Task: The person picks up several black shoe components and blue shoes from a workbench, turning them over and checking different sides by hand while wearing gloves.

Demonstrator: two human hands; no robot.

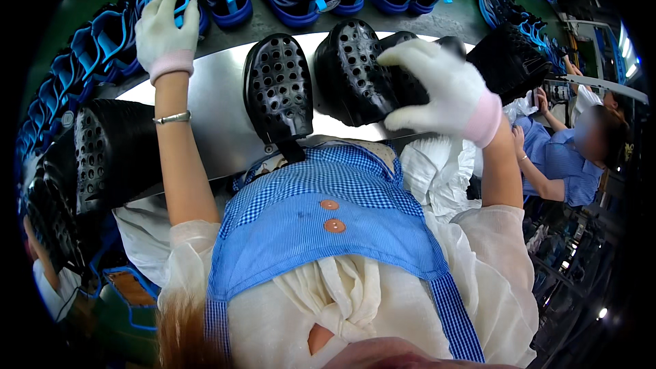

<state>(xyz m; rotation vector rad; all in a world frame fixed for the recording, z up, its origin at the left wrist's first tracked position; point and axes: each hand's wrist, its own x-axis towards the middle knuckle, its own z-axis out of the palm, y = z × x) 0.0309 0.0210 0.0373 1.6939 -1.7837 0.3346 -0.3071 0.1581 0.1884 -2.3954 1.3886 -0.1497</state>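
Observation:
My left hand [166, 37], in a white glove with a pink cuff, reaches to the far left. Its fingers and thumb straddle the heel of a dark blue shoe [179, 19] with bright blue lining. My right hand [437, 85], gloved alike, has its fingers and thumb spread beside a black rounded form with round holes [352, 72]. Another black perforated form [406, 68] lies partly hidden behind that hand; whether the fingertips touch either form I cannot tell. A third perforated black form [278, 85] stands between my hands, above my apron.
Several blue shoes [294, 0] line the green surface [266, 22] beyond the metal table [217, 89]. More black forms stand at the left [113, 154] and right [509, 61]. A person in blue [557, 160] sits at the right; another person's arm shows at the lower left.

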